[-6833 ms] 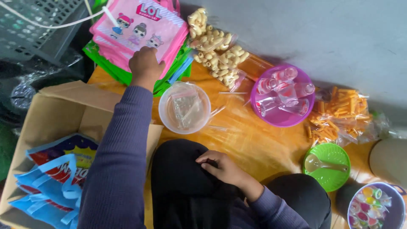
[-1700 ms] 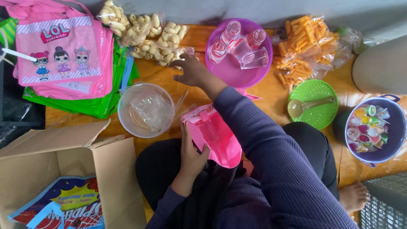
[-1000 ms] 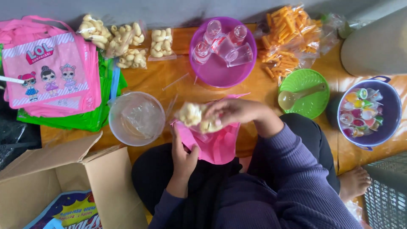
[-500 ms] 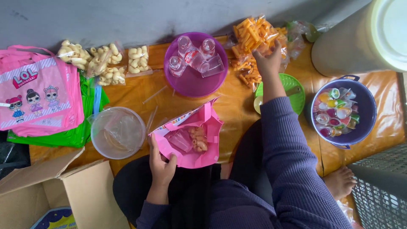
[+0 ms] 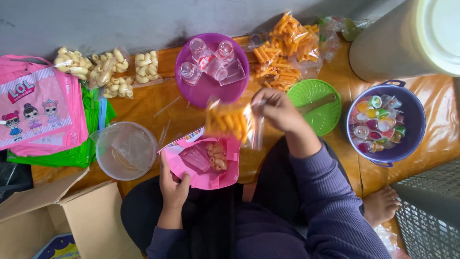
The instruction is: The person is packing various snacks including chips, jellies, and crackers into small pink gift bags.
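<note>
Orange snack packet (image 5: 229, 122) in right hand (image 5: 278, 111)

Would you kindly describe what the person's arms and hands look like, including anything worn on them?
Both arms wear long, ribbed knit sleeves in a muted purple, ending at the wrists. The left hand and right hand are bare: no gloves are worn, and no rings, watch or bracelets are visible.

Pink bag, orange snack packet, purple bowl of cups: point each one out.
pink bag (image 5: 201, 170): head view, on its open pink inside.
orange snack packet (image 5: 229, 122): head view, on the orange sticks showing through the clear wrap.
purple bowl (image 5: 203, 93): head view, on its bare inner floor below the cups.
</note>
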